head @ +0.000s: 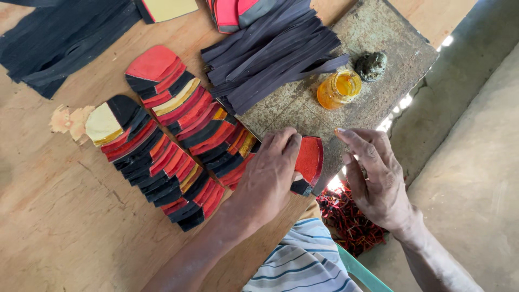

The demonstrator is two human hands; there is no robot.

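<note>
Pressing down with the left hand (268,174), the person pins a red cut piece (309,160) with a black edge against the near edge of a stained work slab (378,32). The fingers are curled over the piece's left side and closed on it. The right hand (378,181) hovers just beside the piece, fingers loosely spread, forefinger extended with what looks like an orange smear at the tip; it holds nothing.

Surroundings: a small jar of amber adhesive (339,89) stands open on the slab, with a dark crusted lump (371,65) next to it. A bundle of dark strips (270,54) lies across the slab's far corner. On the wooden table (54,216), overlapping rows of red, black and yellow cut pieces (167,146) are fanned out to the left of the hand. A heap of red scraps (348,216) lies below the table edge.

Handling judgement: the piece appears thin, light and flexible, likely a layered sheet material that bends rather than breaks. A glued face would be tacky, so the black edge or the dry side is the better place to hold. Flat pressure suits it better than a pinch. Whether the underside is coated cannot be told from this view.
</note>
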